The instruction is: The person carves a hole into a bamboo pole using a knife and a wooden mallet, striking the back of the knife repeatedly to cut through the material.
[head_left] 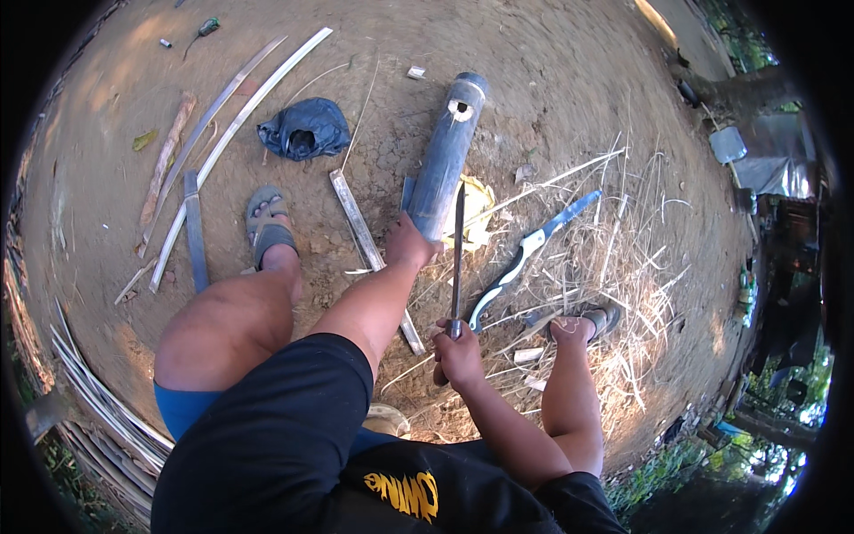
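Note:
My left hand (407, 242) grips the near end of a grey-blue bamboo tube (447, 151) that lies on the dirt, pointing away from me, with a round hole near its far end. My right hand (457, 353) is shut on the handle of a long knife (458, 254). The blade points up and away, its tip next to the tube's near end. A folding saw (532, 249) with a blue blade and a black and white handle lies on dry shavings to the right of the knife.
Split bamboo strips (236, 116) lie at the left, with one short slat (356, 218) near my left hand. A dark blue bag (304, 129) sits beyond my sandalled left foot (267, 227). Straw-like shavings (614, 267) surround my right foot (583, 322). More strips are stacked at lower left.

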The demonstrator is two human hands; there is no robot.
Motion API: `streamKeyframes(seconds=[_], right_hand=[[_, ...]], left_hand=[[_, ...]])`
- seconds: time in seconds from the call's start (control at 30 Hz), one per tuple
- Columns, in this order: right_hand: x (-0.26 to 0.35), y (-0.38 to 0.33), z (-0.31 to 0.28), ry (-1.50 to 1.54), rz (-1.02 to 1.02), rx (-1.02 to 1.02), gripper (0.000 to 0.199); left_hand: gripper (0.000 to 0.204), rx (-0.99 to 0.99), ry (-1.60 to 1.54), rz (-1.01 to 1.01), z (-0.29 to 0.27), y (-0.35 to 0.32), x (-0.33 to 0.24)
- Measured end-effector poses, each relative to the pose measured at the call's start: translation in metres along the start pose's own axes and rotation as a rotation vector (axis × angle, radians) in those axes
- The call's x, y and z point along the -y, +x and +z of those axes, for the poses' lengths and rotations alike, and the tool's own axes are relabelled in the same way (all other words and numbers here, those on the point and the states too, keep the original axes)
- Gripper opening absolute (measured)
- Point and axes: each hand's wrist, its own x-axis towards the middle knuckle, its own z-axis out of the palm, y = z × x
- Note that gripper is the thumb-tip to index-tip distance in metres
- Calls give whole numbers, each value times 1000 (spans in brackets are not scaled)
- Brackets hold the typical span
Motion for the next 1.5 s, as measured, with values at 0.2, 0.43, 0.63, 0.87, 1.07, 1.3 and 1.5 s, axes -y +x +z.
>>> streamKeyframes(seconds=[0.2, 0.43, 0.63, 0.87, 1.07, 1.3, 1.5], right_hand=[[-7, 13, -12, -77, -10, -51, 33], [-5, 22, -18, -36, -27, -51, 34], [-6, 23, -17, -89, -84, -68, 37], [5, 26, -14, -37, -103, -76, 38], [26, 28, 1, -43, -275, -94, 31], [31, 53, 27, -144, -202, -209, 25], [27, 40, 43, -320, -321, -283, 30]], left_hand=[[105, -132, -38, -28, 18, -6, -2], [98, -295, -106, -113, 49, -21, -13], [101, -216, -36, -138, 37, -26, -20], [110, -91, -60, -37, 23, -29, -1], [101, -61, -199, 40, 6, -23, 23], [98, -68, -206, 55, -121, 30, 54], [86, -310, -7, 336, -320, 5, 19]])
